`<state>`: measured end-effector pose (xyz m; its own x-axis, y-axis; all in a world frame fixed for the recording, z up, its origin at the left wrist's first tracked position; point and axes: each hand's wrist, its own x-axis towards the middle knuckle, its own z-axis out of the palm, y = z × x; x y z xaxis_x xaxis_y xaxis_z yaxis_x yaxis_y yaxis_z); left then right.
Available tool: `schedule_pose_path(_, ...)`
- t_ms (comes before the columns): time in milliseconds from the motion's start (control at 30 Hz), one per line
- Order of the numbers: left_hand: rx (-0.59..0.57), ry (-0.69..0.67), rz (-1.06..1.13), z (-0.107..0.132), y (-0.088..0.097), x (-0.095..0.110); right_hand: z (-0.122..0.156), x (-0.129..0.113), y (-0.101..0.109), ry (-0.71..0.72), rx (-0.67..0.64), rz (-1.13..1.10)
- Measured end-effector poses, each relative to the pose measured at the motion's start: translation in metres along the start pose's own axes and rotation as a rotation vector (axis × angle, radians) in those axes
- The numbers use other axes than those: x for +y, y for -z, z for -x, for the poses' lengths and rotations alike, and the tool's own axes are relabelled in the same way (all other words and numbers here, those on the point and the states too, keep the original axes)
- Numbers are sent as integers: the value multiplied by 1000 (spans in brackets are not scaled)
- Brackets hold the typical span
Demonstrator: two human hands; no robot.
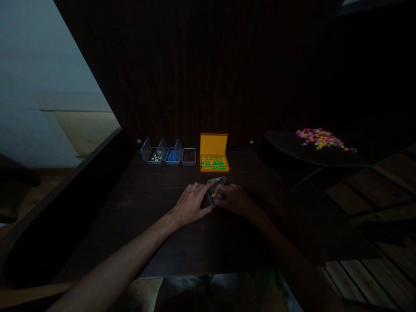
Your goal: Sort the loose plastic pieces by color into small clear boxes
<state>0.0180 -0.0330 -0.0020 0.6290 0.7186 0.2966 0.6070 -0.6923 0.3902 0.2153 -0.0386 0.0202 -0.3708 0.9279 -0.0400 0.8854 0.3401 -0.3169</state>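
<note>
My left hand (191,203) grips the left side of a small clear plastic box (217,179), its thumb along the near edge. The box's hinged lid stands raised at the back. Small yellow pieces (213,195) show inside. My right hand (234,199) reaches into the box from the right, fingertips pinched beside the yellow pieces; whether one is between them is hidden. Just beyond is an open yellow box (213,144) with small green pieces (214,163) in its tray.
Left of the yellow box stand three clear boxes holding cream pieces (156,156), blue pieces (173,155) and dark reddish pieces (189,156). A pile of colourful small items (320,138) lies on a curved shelf (282,145) at right. A raised side panel (68,197) borders the dark tabletop (143,216).
</note>
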Motion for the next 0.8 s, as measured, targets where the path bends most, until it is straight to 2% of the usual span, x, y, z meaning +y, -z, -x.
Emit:
schedule_pose_path(467, 22, 2, 47, -1, -2, 0, -8, -6, 4, -52, -26, 2)
schedule_pose_path(800, 5, -4, 33, -1, -1, -1, -8, -2, 1, -14, -18, -4)
